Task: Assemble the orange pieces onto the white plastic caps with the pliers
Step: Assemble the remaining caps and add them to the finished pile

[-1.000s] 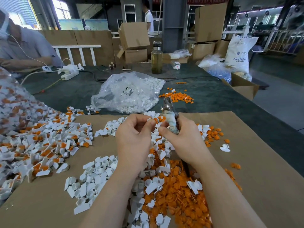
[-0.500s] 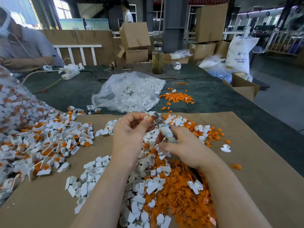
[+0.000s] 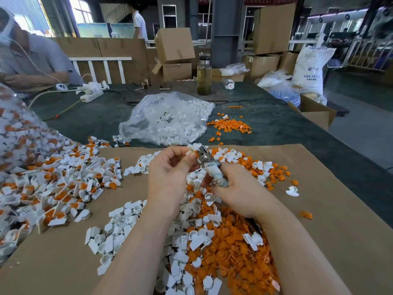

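My left hand (image 3: pixel 170 173) pinches a white plastic cap (image 3: pixel 190 152) with an orange piece between thumb and fingers. My right hand (image 3: pixel 236 190) grips the wrapped handles of the pliers (image 3: pixel 209 167), whose metal jaws meet the cap at my left fingertips. Below both hands lies a heap of loose orange pieces (image 3: pixel 234 252) mixed with loose white caps (image 3: pixel 119 226) on brown cardboard (image 3: pixel 329 231). A pile of caps fitted with orange pieces (image 3: pixel 59 184) spreads at the left.
A clear bag of white caps (image 3: pixel 168 118) and a small scatter of orange pieces (image 3: pixel 229 126) lie on the dark table behind. Further back stand a glass bottle (image 3: pixel 204 74), a power strip (image 3: pixel 91 94) and cardboard boxes (image 3: pixel 174 52). A seated person (image 3: pixel 27 58) works at far left.
The pliers have tilted left and lowered, their jaws now meeting the cap that my left hand holds. Both hands have shifted slightly away from me. A person in the background has walked left.
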`<action>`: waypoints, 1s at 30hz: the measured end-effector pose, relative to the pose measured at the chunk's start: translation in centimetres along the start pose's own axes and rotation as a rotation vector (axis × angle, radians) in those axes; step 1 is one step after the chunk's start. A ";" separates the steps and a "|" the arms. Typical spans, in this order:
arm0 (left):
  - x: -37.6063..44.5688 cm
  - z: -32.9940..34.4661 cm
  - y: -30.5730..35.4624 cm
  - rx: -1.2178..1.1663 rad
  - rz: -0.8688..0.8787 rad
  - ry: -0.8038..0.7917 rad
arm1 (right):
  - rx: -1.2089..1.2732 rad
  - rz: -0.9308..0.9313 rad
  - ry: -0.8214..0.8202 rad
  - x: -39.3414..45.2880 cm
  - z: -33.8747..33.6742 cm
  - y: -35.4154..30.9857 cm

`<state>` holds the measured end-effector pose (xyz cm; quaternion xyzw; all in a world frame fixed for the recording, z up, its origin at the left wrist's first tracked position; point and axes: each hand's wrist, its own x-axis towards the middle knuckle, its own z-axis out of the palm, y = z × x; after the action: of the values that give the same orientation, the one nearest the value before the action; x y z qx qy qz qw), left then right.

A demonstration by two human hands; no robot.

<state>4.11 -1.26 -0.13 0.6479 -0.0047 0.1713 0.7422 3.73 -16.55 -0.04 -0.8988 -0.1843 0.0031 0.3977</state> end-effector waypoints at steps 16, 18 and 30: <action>0.2 -0.3 0.1 0.001 0.037 -0.007 | 0.087 0.032 -0.046 -0.2 -0.1 -0.2; 0.2 -0.3 0.1 0.000 0.039 -0.014 | 0.109 0.037 -0.051 -0.2 -0.1 -0.2; 0.4 -0.5 0.0 -0.012 0.011 -0.012 | 0.052 0.031 -0.015 0.0 0.1 -0.3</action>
<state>4.37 -0.66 -0.14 0.6444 -0.0139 0.1716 0.7451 3.58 -16.29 0.06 -0.8908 -0.1731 0.0210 0.4195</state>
